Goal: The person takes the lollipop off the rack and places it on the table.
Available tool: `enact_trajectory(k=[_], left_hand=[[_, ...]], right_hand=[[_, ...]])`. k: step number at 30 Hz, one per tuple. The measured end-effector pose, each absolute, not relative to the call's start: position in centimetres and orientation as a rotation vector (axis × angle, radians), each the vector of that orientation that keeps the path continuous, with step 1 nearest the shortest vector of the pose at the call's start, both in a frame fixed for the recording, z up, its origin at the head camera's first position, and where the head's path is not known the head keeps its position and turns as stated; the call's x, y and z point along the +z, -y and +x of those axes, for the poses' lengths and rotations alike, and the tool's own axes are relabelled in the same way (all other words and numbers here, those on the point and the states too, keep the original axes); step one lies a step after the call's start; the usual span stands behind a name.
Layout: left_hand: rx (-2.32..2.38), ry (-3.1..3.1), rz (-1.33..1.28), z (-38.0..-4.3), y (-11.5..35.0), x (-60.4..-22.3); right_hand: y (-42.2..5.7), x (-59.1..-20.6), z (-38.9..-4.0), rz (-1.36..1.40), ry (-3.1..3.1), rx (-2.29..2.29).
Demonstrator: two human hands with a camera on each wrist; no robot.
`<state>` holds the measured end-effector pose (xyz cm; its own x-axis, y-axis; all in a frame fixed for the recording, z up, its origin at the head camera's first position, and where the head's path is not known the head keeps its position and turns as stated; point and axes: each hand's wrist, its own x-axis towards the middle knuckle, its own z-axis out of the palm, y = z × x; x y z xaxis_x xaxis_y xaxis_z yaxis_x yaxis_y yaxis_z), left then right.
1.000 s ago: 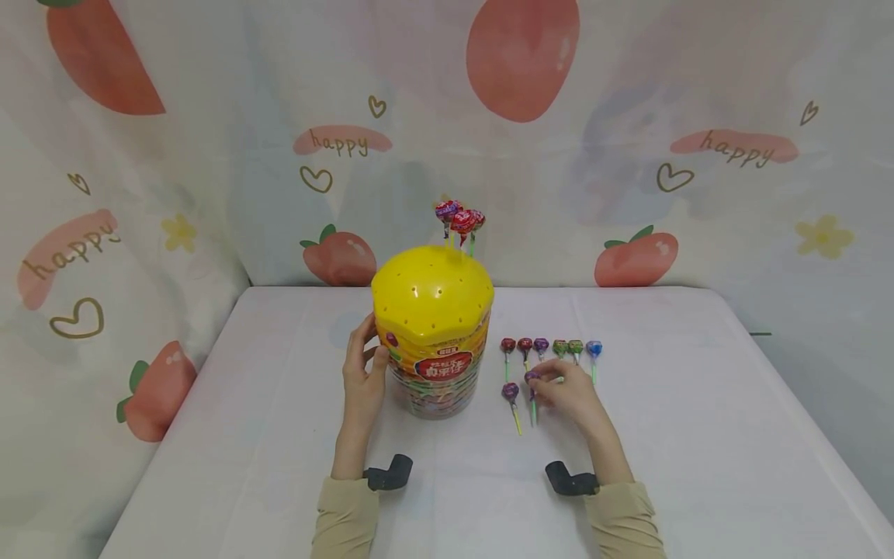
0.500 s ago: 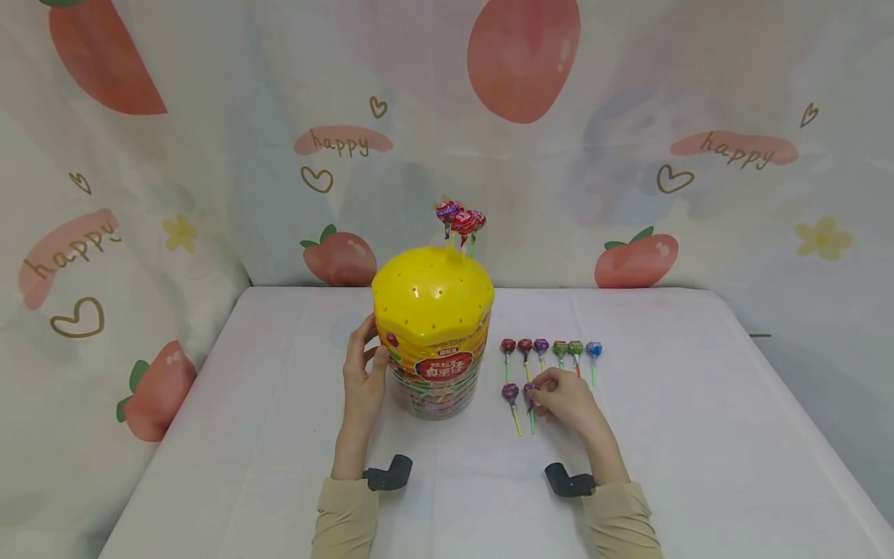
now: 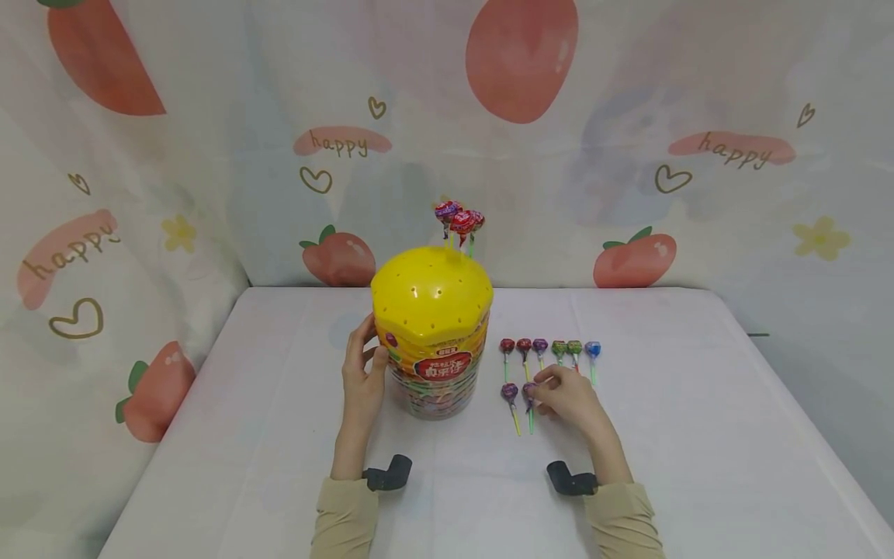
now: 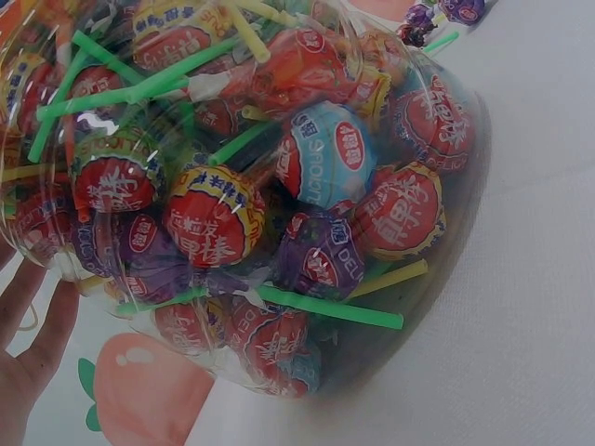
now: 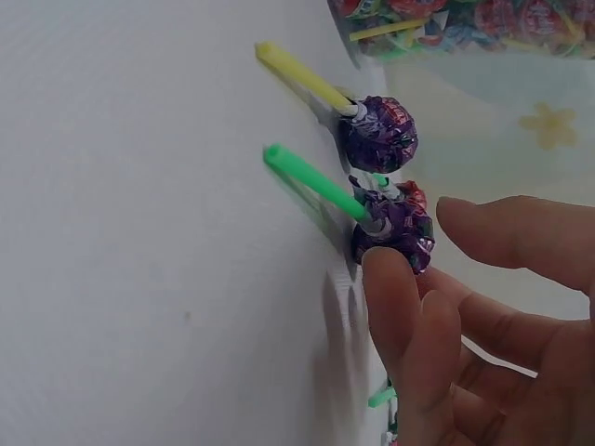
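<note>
In the head view my left hand (image 3: 363, 380) rests against the left side of a clear candy tub (image 3: 443, 396) with a domed yellow lid (image 3: 433, 291). Wrapped lollipops fill the tub, seen close in the left wrist view, where the fingers (image 4: 46, 334) lie extended at its wall. My right hand (image 3: 569, 396) is at a purple lollipop (image 5: 395, 228) with a green stick, lying on the table. One fingertip overlaps its wrapper; the other digit stands slightly apart from it. Beside it lies another purple lollipop (image 5: 379, 135) with a yellow stick.
Farther back on the white-covered table (image 3: 279, 466) lies a row of several lollipops, among them a red one (image 3: 507, 345) and a blue one (image 3: 593, 349). A few lollipops (image 3: 462, 221) stand upright in holes at the lid's back. A printed curtain (image 3: 447, 116) hangs behind.
The right hand has lowered the green-stick purple lollipop toward me, beside the yellow-stick one, and its fingers have loosened off it to the right. The left hand and tub have stayed put.
</note>
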<state>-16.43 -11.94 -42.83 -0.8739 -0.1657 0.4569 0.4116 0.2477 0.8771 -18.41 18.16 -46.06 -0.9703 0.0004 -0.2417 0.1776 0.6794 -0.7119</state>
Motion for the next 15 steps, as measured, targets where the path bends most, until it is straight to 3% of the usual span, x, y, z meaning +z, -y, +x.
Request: enact_trajectory(k=[15], left_hand=[[-1.658, 2.066, -0.221, -16.3, 11.9, -42.7]], right_hand=[[-17.9, -42.8, -17.4, 0.031, -2.798, -1.176]])
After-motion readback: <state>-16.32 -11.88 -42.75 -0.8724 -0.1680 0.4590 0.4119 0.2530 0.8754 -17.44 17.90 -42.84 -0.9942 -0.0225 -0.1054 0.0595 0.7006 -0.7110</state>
